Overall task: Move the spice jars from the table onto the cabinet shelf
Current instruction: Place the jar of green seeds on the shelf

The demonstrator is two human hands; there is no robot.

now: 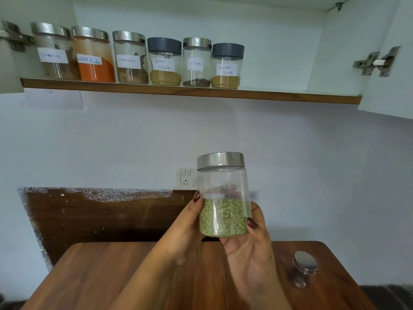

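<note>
Seen from the head camera, the left grip [185, 229] and the right grip [248, 249] both clasp one clear jar [223, 198], fingers curled against its glass from either side. The jar is upright with its steel lid on and green seeds in its lower half. It is held in the air above the wooden counter [111, 276], well below the cabinet shelf [290, 97]. A second jar [304, 268] stands on the counter to the right. A row of labelled jars [165, 61] stands along the shelf's left part.

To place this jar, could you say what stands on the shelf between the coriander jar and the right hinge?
Nothing: the head view shows bare shelf from the coriander jar to the right hinge.
</note>
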